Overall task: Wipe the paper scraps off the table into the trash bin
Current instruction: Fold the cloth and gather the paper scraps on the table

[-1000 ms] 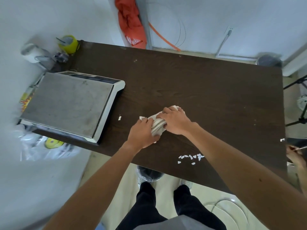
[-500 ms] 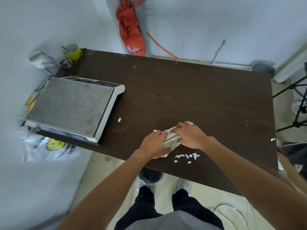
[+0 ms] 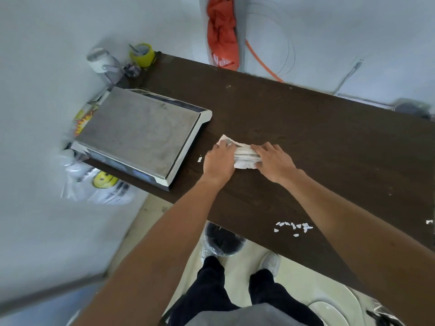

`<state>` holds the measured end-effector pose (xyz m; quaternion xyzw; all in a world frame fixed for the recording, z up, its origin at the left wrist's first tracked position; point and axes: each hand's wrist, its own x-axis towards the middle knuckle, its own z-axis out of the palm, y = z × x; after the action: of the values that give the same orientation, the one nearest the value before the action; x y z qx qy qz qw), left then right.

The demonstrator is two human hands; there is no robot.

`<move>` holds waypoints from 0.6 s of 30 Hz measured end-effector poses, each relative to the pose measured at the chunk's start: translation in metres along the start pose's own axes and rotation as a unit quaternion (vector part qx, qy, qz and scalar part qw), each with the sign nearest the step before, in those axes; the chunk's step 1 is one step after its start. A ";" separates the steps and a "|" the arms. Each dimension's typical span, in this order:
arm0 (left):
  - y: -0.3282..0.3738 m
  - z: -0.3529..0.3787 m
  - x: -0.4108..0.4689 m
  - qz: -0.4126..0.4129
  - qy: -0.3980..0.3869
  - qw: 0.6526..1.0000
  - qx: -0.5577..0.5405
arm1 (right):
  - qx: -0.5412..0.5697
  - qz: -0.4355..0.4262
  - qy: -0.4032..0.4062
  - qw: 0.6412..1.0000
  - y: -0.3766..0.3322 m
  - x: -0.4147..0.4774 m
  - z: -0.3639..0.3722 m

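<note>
Fingers of left hand (image 3: 220,161) and right hand (image 3: 274,162) curl down, clamped on a bunched white cloth (image 3: 246,157) pressed flat to the dark table (image 3: 329,137); probably a two-handed grip for an even sweep. Main cluster of paper scraps (image 3: 294,227) lies near the front edge, well apart from cloth. Single scrap (image 3: 199,159) just beside left hand. Trash bin (image 3: 223,240) below the edge. Weighing scale (image 3: 141,132) crowds the left side.

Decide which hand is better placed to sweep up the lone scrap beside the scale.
Left. The left hand on the cloth sits right beside that scrap; the right hand is farther away.
</note>
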<state>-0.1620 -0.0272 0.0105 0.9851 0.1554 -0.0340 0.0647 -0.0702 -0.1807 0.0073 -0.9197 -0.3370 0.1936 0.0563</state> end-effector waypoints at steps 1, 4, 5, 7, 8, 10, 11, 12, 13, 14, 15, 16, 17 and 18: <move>-0.008 0.004 -0.002 -0.012 0.000 1.000 0.003 | -0.014 -0.015 -0.004 1.000 -0.005 0.008 -0.002; -0.028 0.016 -0.010 -0.042 0.007 0.999 0.005 | -0.021 -0.040 -0.015 0.999 -0.024 0.026 -0.004; -0.035 0.020 -0.013 -0.046 0.011 0.999 0.006 | -0.021 -0.042 -0.018 0.999 -0.031 0.031 -0.003; -0.048 0.023 -0.018 -0.049 0.007 0.999 0.004 | -0.023 -0.049 -0.027 0.998 -0.044 0.039 0.001; -0.053 0.023 -0.021 -0.050 0.004 0.999 0.003 | -0.022 -0.053 -0.029 0.998 -0.049 0.043 0.003; -0.059 0.023 -0.029 -0.049 0.001 0.999 -0.006 | -0.017 -0.060 -0.029 0.998 -0.057 0.047 0.006; -0.061 0.024 -0.033 -0.049 0.001 0.999 -0.012 | -0.012 -0.064 -0.029 0.997 -0.060 0.049 0.007; -0.063 0.025 -0.038 -0.048 0.001 0.999 -0.017 | -0.007 -0.067 -0.029 0.997 -0.062 0.050 0.009; -0.065 0.027 -0.042 -0.047 0.001 0.999 -0.022 | -0.002 -0.069 -0.029 0.997 -0.064 0.050 0.010; -0.066 0.029 -0.046 -0.044 -0.001 0.999 -0.027 | 0.002 -0.070 -0.029 0.997 -0.066 0.049 0.011; -0.067 0.030 -0.049 -0.040 -0.004 0.999 -0.032 | 0.007 -0.071 -0.029 0.997 -0.067 0.048 0.013; -0.068 0.031 -0.052 -0.037 -0.007 0.999 -0.036 | 0.014 -0.072 -0.030 0.997 -0.068 0.046 0.014; -0.069 0.033 -0.055 -0.034 -0.010 0.999 -0.038 | 0.020 -0.073 -0.033 0.997 -0.068 0.044 0.015; -0.069 0.034 -0.059 -0.031 -0.014 0.999 -0.039 | 0.025 -0.075 -0.038 0.996 -0.069 0.041 0.016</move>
<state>-0.2408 0.0150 -0.0262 0.9760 0.1860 -0.0435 0.1045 -0.0889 -0.1019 -0.0049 -0.8820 -0.4021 0.2323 0.0804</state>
